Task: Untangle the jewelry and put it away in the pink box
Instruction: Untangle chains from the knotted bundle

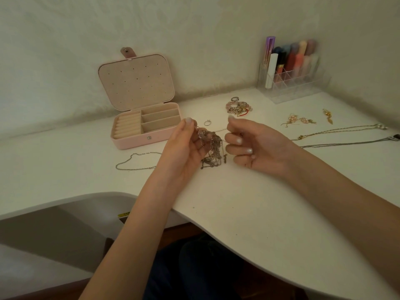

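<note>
She is in the untangling step: her left hand [186, 146] pinches the top of the knotted silver chains [211, 150] above the white desk [249, 202], while her right hand [253, 146], fingers curled, seems to draw one thin strand out sideways, though it is too fine to be sure. The clump hangs with its long axis near vertical, loose ends pointing down to the desk. Next she must tease a single chain free, then carry it left and away to the open pink box [140, 128], whose compartments look empty.
</note>
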`<state>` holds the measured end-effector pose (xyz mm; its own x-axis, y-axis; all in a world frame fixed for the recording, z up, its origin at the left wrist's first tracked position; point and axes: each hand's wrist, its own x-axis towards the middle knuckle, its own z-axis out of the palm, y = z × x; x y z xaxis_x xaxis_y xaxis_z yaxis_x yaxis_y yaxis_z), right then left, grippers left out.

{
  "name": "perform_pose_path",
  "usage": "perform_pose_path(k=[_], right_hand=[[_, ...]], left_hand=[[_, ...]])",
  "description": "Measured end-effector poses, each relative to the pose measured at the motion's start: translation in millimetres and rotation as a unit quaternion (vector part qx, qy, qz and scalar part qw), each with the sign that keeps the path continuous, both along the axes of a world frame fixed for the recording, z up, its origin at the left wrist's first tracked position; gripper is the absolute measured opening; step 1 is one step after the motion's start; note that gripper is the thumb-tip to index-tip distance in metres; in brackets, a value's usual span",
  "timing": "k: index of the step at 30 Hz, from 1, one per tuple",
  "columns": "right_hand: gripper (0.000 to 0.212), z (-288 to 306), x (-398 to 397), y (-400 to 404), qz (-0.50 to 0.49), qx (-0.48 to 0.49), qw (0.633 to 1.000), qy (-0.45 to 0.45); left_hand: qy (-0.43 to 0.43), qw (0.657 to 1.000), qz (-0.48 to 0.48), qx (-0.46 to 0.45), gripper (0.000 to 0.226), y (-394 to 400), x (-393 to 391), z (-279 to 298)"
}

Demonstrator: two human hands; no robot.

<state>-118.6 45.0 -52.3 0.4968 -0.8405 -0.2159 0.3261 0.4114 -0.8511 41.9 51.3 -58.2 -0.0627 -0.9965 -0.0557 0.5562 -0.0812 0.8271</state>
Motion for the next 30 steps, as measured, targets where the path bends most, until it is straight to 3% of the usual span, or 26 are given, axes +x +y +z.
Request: perform_pose_path(k=[4, 8, 13, 17, 21, 25, 30], right_hand=[[0.033, 2, 2, 3, 0.032, -0.077, 0.99, 0.113], [0.015, 1, 4, 5, 0.027, -0.122, 0.977, 0.171], [0.011, 0, 5, 4, -0.026, -0.14, 0.971, 0.19], [0.013, -2, 5, 4, -0.061, -0.138, 0.974, 0.17], [0.012, -3, 7, 2, -0.12, -0.143, 0.965, 0.186], [0.012, -4, 10, 1, -0.167, -0.167, 0.941, 0.243], [0.008, -9, 9, 2, -0.203, -0.329, 0.862, 0.327]], left_hand=[[0.045, 0.999, 0.018, 0.009, 0.026, -3, 3, -1], [0.036, 0.999, 0.012, 0.006, 0.025, -2, 5, -2], [-0.002, 1.0, 0.008, -0.003, 0.028, -1, 2, 0], [-0.063, 0.997, -0.013, -0.041, 0.015, 2, 4, -1], [-0.089, 0.994, -0.001, -0.06, 0.027, 3, 6, -2], [-0.058, 0.996, -0.009, -0.061, 0.03, 4, 6, 0], [-0.041, 0.997, -0.038, -0.061, 0.037, 4, 5, -2]])
